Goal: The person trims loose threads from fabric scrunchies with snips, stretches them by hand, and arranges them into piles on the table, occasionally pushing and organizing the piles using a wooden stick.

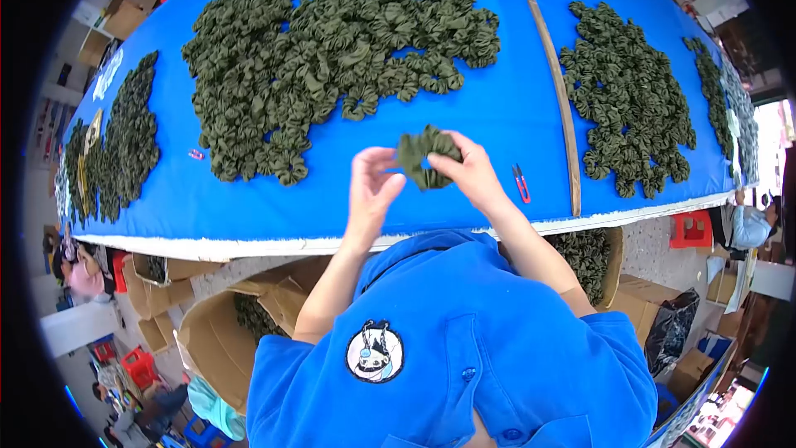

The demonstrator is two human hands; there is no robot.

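Lying near the scrunchie are probably red snips.

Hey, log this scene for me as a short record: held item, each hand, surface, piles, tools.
Held item: dark green scrunchie
Right hand: pinches the scrunchie, thumb on its near face
Left hand: fingers at the scrunchie's left edge; contact unclear
Surface: blue-covered table
Piles: large heap of dark green scrunchies left of the wooden strip; smaller pile right of it
Tools: red snips lying between the right hand and the strip
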